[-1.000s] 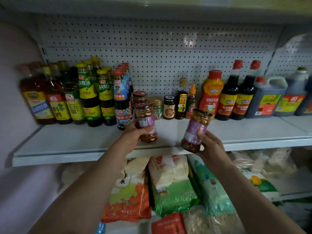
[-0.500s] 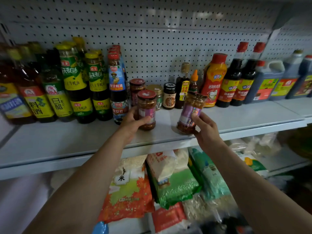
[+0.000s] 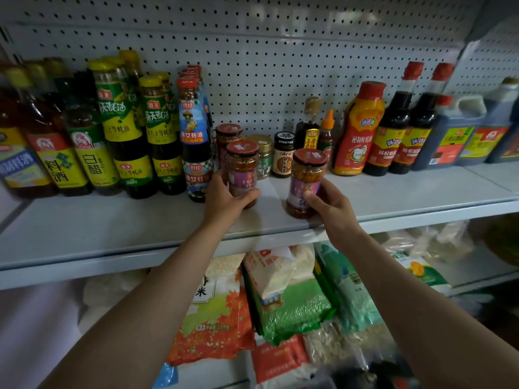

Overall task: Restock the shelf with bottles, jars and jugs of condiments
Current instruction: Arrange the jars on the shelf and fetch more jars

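With the left hand point(image 3: 224, 202) wrapped round one red-lidded jar point(image 3: 243, 172) beside the oyster sauce bottle point(image 3: 194, 141) and the right hand point(image 3: 331, 209) gripping another jar point(image 3: 306, 182) near the shelf point(image 3: 112, 228) edge (both apparently set down), a careless release risked toppling either.

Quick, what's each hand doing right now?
Left hand: grips a red-lidded chili sauce jar on the shelf.
Right hand: grips a second red-lidded jar.
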{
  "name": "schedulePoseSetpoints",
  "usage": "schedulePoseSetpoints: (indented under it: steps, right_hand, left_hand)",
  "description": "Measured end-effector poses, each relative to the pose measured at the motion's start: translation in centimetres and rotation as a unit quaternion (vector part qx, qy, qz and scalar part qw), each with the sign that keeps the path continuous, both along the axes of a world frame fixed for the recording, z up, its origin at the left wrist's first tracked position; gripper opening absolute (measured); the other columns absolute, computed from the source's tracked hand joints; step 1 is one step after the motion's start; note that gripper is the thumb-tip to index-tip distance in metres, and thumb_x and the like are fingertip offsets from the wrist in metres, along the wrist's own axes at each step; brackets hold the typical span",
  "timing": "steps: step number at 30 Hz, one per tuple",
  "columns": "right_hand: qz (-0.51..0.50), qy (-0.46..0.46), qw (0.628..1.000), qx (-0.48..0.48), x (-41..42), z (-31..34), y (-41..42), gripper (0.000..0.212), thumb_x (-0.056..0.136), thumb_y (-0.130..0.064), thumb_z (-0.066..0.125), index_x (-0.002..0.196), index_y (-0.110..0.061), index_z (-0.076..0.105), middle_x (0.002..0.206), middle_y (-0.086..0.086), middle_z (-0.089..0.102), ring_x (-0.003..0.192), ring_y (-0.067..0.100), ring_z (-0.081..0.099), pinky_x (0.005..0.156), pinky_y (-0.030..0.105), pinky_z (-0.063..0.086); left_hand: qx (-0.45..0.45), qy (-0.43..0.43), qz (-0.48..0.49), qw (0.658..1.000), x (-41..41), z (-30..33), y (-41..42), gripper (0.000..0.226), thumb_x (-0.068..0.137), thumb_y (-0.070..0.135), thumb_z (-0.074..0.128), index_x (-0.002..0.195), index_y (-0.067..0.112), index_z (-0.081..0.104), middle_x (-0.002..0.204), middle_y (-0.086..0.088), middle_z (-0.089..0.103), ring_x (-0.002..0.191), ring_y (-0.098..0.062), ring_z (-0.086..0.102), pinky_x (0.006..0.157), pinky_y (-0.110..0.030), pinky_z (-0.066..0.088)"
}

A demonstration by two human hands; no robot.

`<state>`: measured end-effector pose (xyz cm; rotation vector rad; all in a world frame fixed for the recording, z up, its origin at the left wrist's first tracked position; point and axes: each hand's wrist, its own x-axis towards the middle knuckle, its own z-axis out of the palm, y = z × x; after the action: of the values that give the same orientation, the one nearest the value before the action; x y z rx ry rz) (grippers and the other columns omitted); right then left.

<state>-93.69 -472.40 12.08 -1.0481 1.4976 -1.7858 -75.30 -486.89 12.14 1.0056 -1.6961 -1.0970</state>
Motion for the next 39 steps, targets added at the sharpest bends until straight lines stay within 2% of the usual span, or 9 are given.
schedulePoseSetpoints:
  steps: [5,12,16,20,27,29,31,34,39]
  right_hand:
    - [0.018,0.012,1.000,0.005,-0.8,-0.2,0.0,0.047,0.093,-0.018,0.070,0.138,-0.018,0.057,0.124,0.004,0.069,0.118,0.022,0.064,0.103,0.047,0.052]
    - [0.026,0.006,1.000,-0.003,-1.0,-0.4,0.1,0.043,0.094,-0.013,0.068,0.135,-0.013,0.057,0.119,0.005,0.071,0.113,0.020,0.066,0.093,0.033,0.057]
    - [0.023,0.016,1.000,0.004,-1.3,-0.4,0.2,0.041,0.094,-0.015,0.068,0.133,-0.015,0.058,0.116,0.005,0.072,0.110,0.022,0.067,0.088,0.033,0.056]
    - [0.051,0.038,0.998,0.017,-0.8,-0.1,0.0,0.037,0.095,-0.018,0.067,0.131,-0.018,0.058,0.108,-0.004,0.074,0.095,0.014,0.070,0.070,0.028,0.057]
    - [0.136,0.053,0.989,0.034,3.0,0.4,-3.1,0.042,0.094,-0.012,0.068,0.132,-0.009,0.051,0.123,0.004,0.067,0.108,0.006,0.065,0.092,0.025,0.056]
    - [0.149,0.061,0.986,0.032,4.1,0.5,-3.9,0.039,0.094,-0.010,0.067,0.130,-0.009,0.052,0.122,0.003,0.066,0.106,0.003,0.064,0.089,0.021,0.055]
    - [0.156,0.063,0.985,0.030,4.8,0.7,-4.6,0.036,0.095,-0.011,0.067,0.127,-0.011,0.052,0.120,0.002,0.066,0.106,0.003,0.064,0.087,0.020,0.054]
    - [0.161,0.072,0.984,0.024,5.2,0.6,-5.3,0.035,0.095,-0.014,0.067,0.128,-0.012,0.053,0.122,0.004,0.066,0.112,0.010,0.063,0.092,0.023,0.053]
    - [0.182,0.055,0.981,0.029,5.4,0.1,-6.3,0.040,0.096,-0.016,0.065,0.132,-0.012,0.048,0.127,0.007,0.064,0.118,0.014,0.062,0.097,0.030,0.052]
  left_hand:
    - [-0.056,-0.068,0.088,0.992,-0.6,-0.6,-0.1,0.070,0.068,0.038,0.089,0.125,0.015,0.055,0.124,-0.005,0.062,0.114,-0.022,0.060,0.093,-0.036,0.050]
    - [-0.043,-0.070,0.146,0.986,-1.3,0.0,0.1,0.061,0.079,0.033,0.083,0.124,0.012,0.048,0.128,-0.008,0.065,0.116,-0.029,0.062,0.093,-0.041,0.051]
    - [-0.085,-0.048,0.162,0.982,-0.6,0.0,1.4,0.058,0.081,0.035,0.080,0.128,0.015,0.051,0.118,0.007,0.066,0.109,-0.020,0.064,0.088,-0.036,0.052]
    - [-0.228,0.011,0.156,0.961,0.8,2.8,3.5,0.048,0.087,0.031,0.074,0.129,0.019,0.056,0.117,0.013,0.058,0.112,-0.008,0.057,0.090,-0.022,0.044]
    - [-0.286,-0.101,-0.016,0.953,2.1,8.5,3.4,0.044,0.082,0.040,0.078,0.123,0.033,0.065,0.125,0.010,0.060,0.121,-0.009,0.051,0.101,-0.024,0.042]
    - [-0.291,-0.150,-0.025,0.945,2.8,8.6,3.2,0.045,0.078,0.035,0.082,0.120,0.028,0.068,0.123,0.008,0.057,0.120,-0.007,0.046,0.099,-0.019,0.037]
    - [-0.299,-0.186,-0.022,0.936,3.5,8.3,2.9,0.046,0.074,0.031,0.085,0.117,0.026,0.070,0.124,0.002,0.058,0.122,-0.011,0.044,0.101,-0.025,0.038]
    - [-0.307,-0.213,-0.015,0.927,4.3,8.0,2.4,0.050,0.073,0.027,0.086,0.120,0.025,0.069,0.127,-0.004,0.057,0.126,-0.019,0.044,0.106,-0.032,0.038]
    - [-0.362,-0.250,0.004,0.898,4.3,8.3,1.9,0.050,0.069,0.029,0.088,0.115,0.023,0.069,0.121,0.001,0.061,0.123,-0.017,0.045,0.101,-0.028,0.036]
